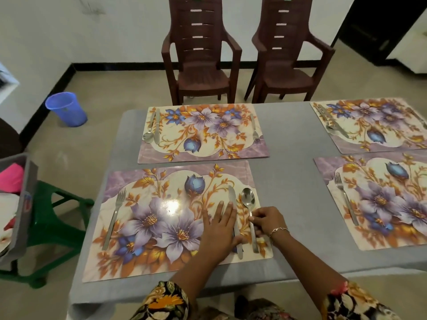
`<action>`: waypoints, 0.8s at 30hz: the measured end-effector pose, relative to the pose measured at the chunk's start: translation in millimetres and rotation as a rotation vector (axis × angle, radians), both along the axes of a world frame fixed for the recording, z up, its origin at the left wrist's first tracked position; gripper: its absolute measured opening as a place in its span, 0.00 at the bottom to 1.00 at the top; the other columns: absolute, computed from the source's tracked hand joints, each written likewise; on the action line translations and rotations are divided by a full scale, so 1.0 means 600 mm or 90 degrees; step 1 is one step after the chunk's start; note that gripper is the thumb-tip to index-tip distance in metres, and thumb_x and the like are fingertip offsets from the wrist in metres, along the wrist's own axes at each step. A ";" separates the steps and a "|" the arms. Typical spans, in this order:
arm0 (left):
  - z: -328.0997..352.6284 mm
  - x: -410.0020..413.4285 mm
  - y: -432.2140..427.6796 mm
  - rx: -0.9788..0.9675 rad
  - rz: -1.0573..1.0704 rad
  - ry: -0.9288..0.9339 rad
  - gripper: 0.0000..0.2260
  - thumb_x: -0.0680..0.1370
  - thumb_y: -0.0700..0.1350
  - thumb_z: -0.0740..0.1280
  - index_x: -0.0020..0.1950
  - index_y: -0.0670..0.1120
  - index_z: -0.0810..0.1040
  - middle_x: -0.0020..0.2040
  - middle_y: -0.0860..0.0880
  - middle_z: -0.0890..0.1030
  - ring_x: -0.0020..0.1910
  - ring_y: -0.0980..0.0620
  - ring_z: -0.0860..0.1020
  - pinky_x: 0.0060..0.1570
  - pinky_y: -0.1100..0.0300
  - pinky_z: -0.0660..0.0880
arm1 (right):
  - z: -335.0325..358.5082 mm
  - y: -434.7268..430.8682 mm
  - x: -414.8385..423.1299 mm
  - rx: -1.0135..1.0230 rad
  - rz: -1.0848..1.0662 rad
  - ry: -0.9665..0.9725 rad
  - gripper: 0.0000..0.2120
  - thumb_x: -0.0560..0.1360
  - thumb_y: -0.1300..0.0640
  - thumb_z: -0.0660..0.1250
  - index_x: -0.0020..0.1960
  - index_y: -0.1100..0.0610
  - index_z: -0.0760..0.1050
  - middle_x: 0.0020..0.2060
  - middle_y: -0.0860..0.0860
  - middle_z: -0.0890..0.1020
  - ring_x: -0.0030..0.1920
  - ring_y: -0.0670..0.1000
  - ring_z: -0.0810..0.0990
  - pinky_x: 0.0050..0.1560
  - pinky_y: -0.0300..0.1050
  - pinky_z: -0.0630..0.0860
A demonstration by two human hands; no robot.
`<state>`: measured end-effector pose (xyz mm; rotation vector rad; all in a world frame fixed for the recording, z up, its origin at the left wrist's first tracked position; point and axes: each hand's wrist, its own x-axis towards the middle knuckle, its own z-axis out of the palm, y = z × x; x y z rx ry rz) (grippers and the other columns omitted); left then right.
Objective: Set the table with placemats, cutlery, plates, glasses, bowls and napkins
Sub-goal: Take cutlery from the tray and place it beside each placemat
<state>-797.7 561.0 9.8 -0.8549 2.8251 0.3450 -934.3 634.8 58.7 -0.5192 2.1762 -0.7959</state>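
Several floral placemats lie on a grey-clothed table (288, 158). On the near left placemat (161, 227) a fork (114, 217) lies at the left edge, a knife (232, 195) and a spoon (248, 202) at the right. My left hand (219, 229) rests flat with fingers spread on the mat, its edge against the knife. My right hand (266, 221) pinches the spoon's handle with fingertips. The far left placemat (203, 132) carries a spoon, knife and fork. The right near placemat (381, 204) shows a fork (345, 197); the far right placemat (374, 125) holds cutlery.
Two brown plastic chairs (201, 54) (286, 51) stand behind the table. A grey bin (20, 204) with plates and pink cloth sits on a green stool (53, 232) at the left. A blue bucket (65, 109) stands on the floor.
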 end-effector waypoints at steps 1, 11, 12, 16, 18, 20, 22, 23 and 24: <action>0.000 -0.005 0.004 -0.002 0.002 0.005 0.35 0.76 0.67 0.43 0.65 0.46 0.76 0.66 0.47 0.76 0.67 0.44 0.71 0.66 0.43 0.48 | 0.000 0.001 -0.001 0.001 0.001 0.008 0.06 0.72 0.63 0.69 0.36 0.57 0.77 0.28 0.53 0.79 0.24 0.48 0.77 0.30 0.40 0.79; -0.011 -0.022 0.018 -0.006 0.005 0.033 0.36 0.74 0.68 0.46 0.64 0.45 0.77 0.66 0.45 0.76 0.68 0.45 0.63 0.66 0.41 0.46 | 0.000 0.000 -0.004 0.054 0.034 0.113 0.12 0.71 0.59 0.71 0.32 0.52 0.71 0.32 0.52 0.79 0.30 0.49 0.79 0.44 0.44 0.81; -0.012 -0.019 0.013 -0.006 0.000 0.038 0.37 0.75 0.68 0.42 0.64 0.45 0.77 0.66 0.45 0.76 0.68 0.45 0.63 0.66 0.42 0.47 | -0.001 0.000 -0.003 0.063 0.041 0.125 0.13 0.72 0.58 0.71 0.31 0.51 0.70 0.32 0.51 0.79 0.31 0.49 0.79 0.44 0.44 0.80; -0.012 -0.003 -0.006 -0.009 -0.052 0.012 0.39 0.76 0.69 0.38 0.66 0.46 0.75 0.67 0.46 0.75 0.70 0.46 0.64 0.67 0.43 0.47 | -0.002 0.001 -0.005 0.091 0.054 0.156 0.15 0.72 0.55 0.71 0.30 0.51 0.68 0.30 0.49 0.76 0.31 0.47 0.76 0.39 0.39 0.74; -0.010 0.002 -0.009 0.000 -0.066 -0.014 0.40 0.75 0.70 0.38 0.67 0.46 0.74 0.67 0.46 0.74 0.70 0.44 0.68 0.67 0.43 0.47 | -0.005 0.003 -0.009 0.089 0.050 0.152 0.15 0.72 0.55 0.71 0.30 0.52 0.68 0.27 0.47 0.75 0.28 0.44 0.74 0.34 0.36 0.71; -0.009 0.000 -0.007 -0.004 -0.063 -0.024 0.40 0.75 0.70 0.38 0.67 0.46 0.74 0.67 0.46 0.74 0.68 0.45 0.71 0.67 0.43 0.47 | -0.007 0.006 -0.010 0.074 0.035 0.148 0.15 0.73 0.54 0.70 0.30 0.53 0.69 0.26 0.47 0.75 0.26 0.44 0.73 0.32 0.36 0.72; -0.005 -0.002 -0.004 0.008 -0.047 -0.018 0.39 0.75 0.70 0.38 0.67 0.46 0.72 0.67 0.46 0.74 0.69 0.44 0.69 0.67 0.41 0.53 | -0.009 0.012 -0.010 0.038 -0.002 0.135 0.15 0.75 0.54 0.67 0.31 0.54 0.70 0.26 0.50 0.77 0.24 0.46 0.74 0.33 0.39 0.75; -0.001 -0.001 -0.005 0.015 -0.037 -0.014 0.39 0.75 0.69 0.38 0.68 0.46 0.70 0.67 0.46 0.75 0.69 0.44 0.68 0.67 0.39 0.59 | -0.008 0.016 -0.009 0.022 -0.021 0.134 0.15 0.76 0.53 0.66 0.32 0.55 0.71 0.26 0.51 0.77 0.24 0.47 0.75 0.32 0.40 0.76; 0.002 0.002 -0.006 0.012 -0.030 -0.007 0.37 0.76 0.69 0.38 0.68 0.46 0.68 0.67 0.46 0.75 0.68 0.44 0.69 0.65 0.39 0.63 | -0.007 0.020 -0.008 0.008 -0.037 0.136 0.15 0.76 0.53 0.65 0.33 0.56 0.71 0.26 0.52 0.77 0.25 0.48 0.75 0.32 0.41 0.76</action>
